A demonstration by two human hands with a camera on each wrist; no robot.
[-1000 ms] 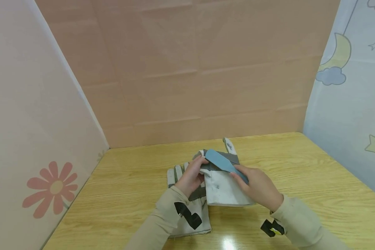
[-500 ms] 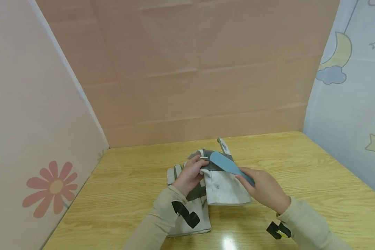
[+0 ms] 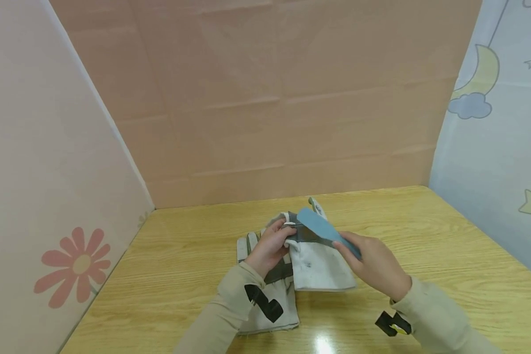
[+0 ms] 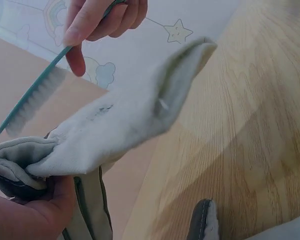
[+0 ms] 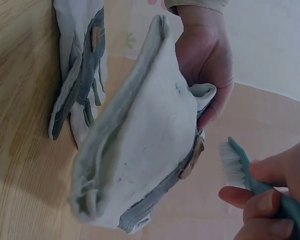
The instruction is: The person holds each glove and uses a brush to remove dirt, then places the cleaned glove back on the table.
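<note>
In the head view my left hand (image 3: 270, 248) grips a white and grey work glove (image 3: 320, 268), with its cuff hanging toward me. My right hand (image 3: 373, 263) holds a blue-teal brush (image 3: 320, 225) by the handle, its head over the glove's grey band. White bristles (image 4: 32, 102) face the glove in the left wrist view, and a gap separates them from the fabric. From the right wrist, the cuff opening (image 5: 92, 195) and dark marks on the white cloth show. A second glove (image 3: 287, 309) lies flat on the table under my left forearm, partly hidden.
The wood-grain table (image 3: 181, 275) reaches back to a plain tan backdrop (image 3: 265, 123). Printed side panels stand at the left (image 3: 35, 147) and right (image 3: 504, 147). Each wrist carries a small black camera mount (image 3: 263, 302).
The brush has moved slightly right, and its head now tilts differently over the glove. The held glove's upright finger has shifted a little left. The second glove has stayed put.
</note>
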